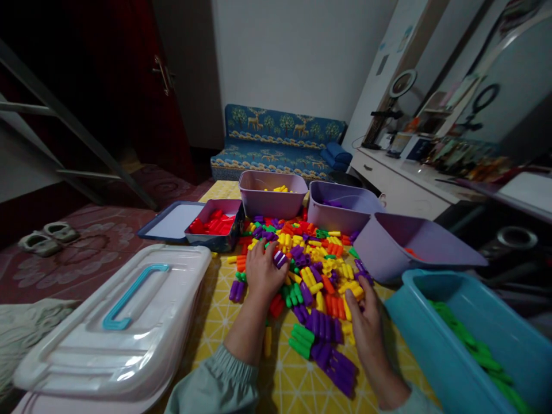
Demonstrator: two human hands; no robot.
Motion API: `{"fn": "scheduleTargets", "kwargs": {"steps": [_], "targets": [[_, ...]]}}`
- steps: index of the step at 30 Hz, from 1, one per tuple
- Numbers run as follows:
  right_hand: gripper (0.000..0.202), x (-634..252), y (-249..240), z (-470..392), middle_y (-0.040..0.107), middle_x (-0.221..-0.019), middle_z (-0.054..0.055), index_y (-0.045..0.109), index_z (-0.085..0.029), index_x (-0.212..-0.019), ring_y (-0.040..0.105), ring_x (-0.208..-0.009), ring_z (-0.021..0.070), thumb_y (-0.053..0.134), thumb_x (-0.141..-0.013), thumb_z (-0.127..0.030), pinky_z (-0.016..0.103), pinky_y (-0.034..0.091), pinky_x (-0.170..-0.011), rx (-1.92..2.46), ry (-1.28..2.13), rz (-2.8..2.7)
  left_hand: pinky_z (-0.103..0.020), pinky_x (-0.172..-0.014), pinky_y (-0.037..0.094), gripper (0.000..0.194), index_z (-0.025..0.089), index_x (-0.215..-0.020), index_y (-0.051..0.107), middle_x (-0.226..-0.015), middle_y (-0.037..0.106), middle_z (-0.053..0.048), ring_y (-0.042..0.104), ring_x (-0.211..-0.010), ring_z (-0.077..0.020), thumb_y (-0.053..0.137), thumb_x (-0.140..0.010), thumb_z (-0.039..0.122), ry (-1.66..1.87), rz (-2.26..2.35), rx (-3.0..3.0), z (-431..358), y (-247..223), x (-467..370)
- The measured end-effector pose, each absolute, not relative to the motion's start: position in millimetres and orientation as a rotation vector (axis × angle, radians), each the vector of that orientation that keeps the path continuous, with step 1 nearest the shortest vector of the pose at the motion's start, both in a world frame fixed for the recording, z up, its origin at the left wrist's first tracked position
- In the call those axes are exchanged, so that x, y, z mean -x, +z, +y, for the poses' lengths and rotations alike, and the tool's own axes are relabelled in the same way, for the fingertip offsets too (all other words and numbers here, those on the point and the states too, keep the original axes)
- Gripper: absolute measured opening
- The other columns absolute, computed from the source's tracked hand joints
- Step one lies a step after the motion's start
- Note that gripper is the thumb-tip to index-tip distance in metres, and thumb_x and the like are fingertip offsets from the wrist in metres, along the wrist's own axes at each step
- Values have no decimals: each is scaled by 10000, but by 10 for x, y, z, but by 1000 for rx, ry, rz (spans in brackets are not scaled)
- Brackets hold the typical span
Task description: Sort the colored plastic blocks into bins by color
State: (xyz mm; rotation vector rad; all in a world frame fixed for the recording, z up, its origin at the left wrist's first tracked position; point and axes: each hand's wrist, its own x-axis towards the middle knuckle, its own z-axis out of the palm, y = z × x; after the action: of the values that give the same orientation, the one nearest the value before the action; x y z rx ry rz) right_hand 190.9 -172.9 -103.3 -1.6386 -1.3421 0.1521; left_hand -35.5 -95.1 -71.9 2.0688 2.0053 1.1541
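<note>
A heap of red, yellow, green, purple and orange plastic pieces (pixel 321 322) covers the middle of the yellow patterned cloth (pixel 280 379). At the heap's left side, my left hand (pixel 264 269) is closed round a purple piece (pixel 280 259). My right hand (pixel 364 307) is at the heap's right side, its thumb and fingers around yellow pieces (pixel 352 289). Behind the heap, a dark tin (pixel 235 236) holds red pieces, and a pinkish bin (pixel 273 202) holds yellow ones. A purple bin (pixel 338 217) has a few purple pieces inside.
Another purple bin (pixel 379 247) with a little red inside stands at right, beside a teal bin (pixel 431 339) of green pieces. A white lidded box (pixel 159 305) with a blue handle is at left. A tin lid (pixel 170 221) lies behind it. A blue sofa (pixel 276 150) stands beyond.
</note>
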Motion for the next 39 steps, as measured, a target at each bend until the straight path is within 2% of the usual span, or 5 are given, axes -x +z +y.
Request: {"fn": "scheduleTargets", "kwargs": {"steps": [8,18,25,36,39], "targets": [[507,-1513,-630,-1292,564,-1369,118,508,-199,-1357,533,-1259,239,390,-946,-471,406,459,-1017,1421,587,-1558,-462,-1031,414,486,198,-1174,629,-1261,601,-126,540,-1194,-296,520,-863,556,1244,1993,-2056,-937,-738,362],[399,-2179,-905,-1184,598,-1213,205,609,-116,-1165,496,-1171,320,485,-884,-371,508,415,-987,1799,-341,-1718,-469,-1022,425,459,207,-1138,651,-1272,595,-128,533,-1201,-308,556,-845,546,1215,2003,-2047,-937,-750,365],[479,-2024,-1031,-1244,425,-1415,229,561,-165,-1247,488,-1191,374,519,-858,-441,534,443,-889,2024,-360,-1697,-461,-1018,431,438,223,-1129,650,-1266,598,-111,537,-1196,-303,567,-839,540,1224,2001,-2051,-940,-750,368],[343,-2010,-871,-1240,685,-998,125,629,-171,-1044,642,-861,225,505,-884,-447,366,525,-769,1604,161,-1370,-464,-1019,435,425,225,-1125,656,-1261,599,-111,534,-1202,-302,556,-848,531,1199,1992,-2046,-947,-736,381],[312,-2013,-873,-1222,672,-1075,143,654,-169,-993,606,-1035,260,525,-870,-425,448,467,-943,1539,-36,-1409,-464,-1015,440,421,226,-1123,656,-1266,599,-111,537,-1202,-301,554,-850,529,1194,1990,-2050,-946,-734,384]]}}
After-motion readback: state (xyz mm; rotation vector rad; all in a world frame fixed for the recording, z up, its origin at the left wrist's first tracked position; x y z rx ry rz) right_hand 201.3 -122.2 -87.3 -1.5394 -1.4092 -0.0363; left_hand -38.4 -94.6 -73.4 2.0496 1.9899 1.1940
